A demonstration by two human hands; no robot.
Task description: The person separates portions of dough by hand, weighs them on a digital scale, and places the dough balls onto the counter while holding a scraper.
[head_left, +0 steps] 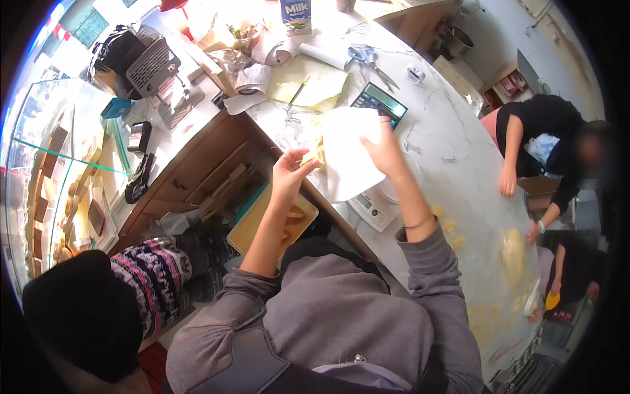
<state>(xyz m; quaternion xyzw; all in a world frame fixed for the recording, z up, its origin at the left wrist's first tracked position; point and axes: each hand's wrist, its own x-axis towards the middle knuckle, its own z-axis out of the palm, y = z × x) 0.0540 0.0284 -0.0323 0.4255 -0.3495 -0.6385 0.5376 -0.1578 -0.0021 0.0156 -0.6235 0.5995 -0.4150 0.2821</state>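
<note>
My right hand [384,152] grips the right side of a flat white sheet [353,157], tilted above the counter's edge. It is too bright to tell whether it is paper or a thin board. At its left edge, my left hand [292,174] pinches pale yellow, dough-like pieces [319,146]; their exact kind is not clear. Just below the sheet a white digital scale [375,209] sits on the marble counter, partly covered by my right forearm. Beyond my right hand lies a calculator [380,105].
Blue-handled scissors [367,60], a pen [299,90], yellow paper [321,82] and a milk carton [296,17] lie or stand farther back. Yellow dough [513,256] is spread on the right counter near two co-workers. Another person crouches at left, near a tray [305,226].
</note>
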